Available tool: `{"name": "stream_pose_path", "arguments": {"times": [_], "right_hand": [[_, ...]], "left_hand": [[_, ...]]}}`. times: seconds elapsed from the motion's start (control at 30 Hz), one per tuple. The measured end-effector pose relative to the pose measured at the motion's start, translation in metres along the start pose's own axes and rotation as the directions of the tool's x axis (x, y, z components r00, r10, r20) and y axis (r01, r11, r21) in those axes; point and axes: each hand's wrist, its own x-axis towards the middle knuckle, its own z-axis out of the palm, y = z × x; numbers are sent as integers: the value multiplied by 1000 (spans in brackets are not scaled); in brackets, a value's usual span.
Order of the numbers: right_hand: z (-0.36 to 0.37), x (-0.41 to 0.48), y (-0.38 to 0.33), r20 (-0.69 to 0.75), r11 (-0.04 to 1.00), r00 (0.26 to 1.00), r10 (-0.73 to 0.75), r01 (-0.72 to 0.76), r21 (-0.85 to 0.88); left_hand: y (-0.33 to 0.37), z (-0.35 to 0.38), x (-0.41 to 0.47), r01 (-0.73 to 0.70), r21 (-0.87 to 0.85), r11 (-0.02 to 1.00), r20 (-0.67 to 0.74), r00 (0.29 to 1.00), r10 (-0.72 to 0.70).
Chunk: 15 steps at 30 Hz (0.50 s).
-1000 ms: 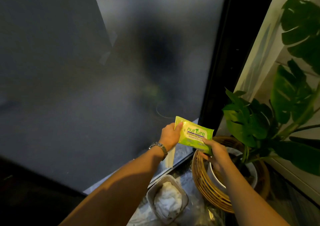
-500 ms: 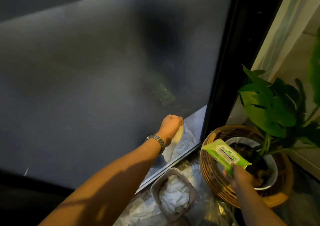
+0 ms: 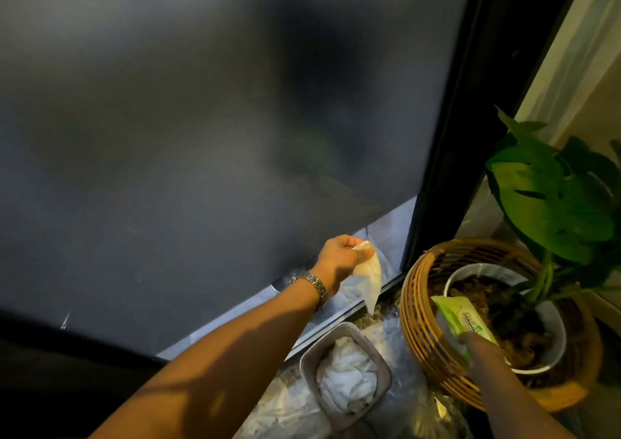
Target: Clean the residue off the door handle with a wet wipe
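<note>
Left grip (image 3: 341,258): pinching wet wipe (image 3: 368,279). Right grip (image 3: 477,341): grasping wipe pack (image 3: 458,317) over basket (image 3: 416,307). Risk: dangling wipe snags, drops.

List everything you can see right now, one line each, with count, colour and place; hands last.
wet wipe: 1, white, hanging from the left hand near the door's bottom edge
wipes pack: 1, green, over the basket rim, in the right hand
frosted door: 1, grey, fills the upper left
door frame: 1, black, right of the glass
basket: 1, tan wicker, lower right
plant pot: 1, white, inside the basket
plant: 1, green, growing from the pot
container: 1, grey, bottom centre, white cloth inside
watch: 1, silver, left wrist
left hand: pinching the wipe
right hand: mostly hidden, holding the pack
</note>
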Motion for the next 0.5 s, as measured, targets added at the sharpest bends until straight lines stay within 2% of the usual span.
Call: {"name": "stream_pose_path", "arguments": {"times": [0.07,0.13,0.2,0.27,0.37,0.43,0.5], "right_hand": [[7,-13,-20,42,999,999,-11,13,-48],[18,-34,-40,135,1000,991,-12,12,8],[32,-63,-61,233,989,962,-144,138,44],[47,-99,-83,416,956,865,-279,290,38],[65,-158,-111,660,889,667,-346,458,3],[74,-194,-124,735,828,573,-364,560,-27],[81,-227,-131,756,755,510,-410,655,-32]], "left_hand": [[12,-8,-5,-18,-8,1000,5,1000,18],[27,-16,-15,-46,-7,999,30,998,46],[39,-23,-24,-66,11,998,44,997,66],[51,-33,-35,-95,31,995,47,994,94],[70,-46,-55,-150,80,985,46,988,147],[86,-58,-70,-187,113,976,50,982,183],[101,-72,-87,-228,181,957,54,974,222]]}}
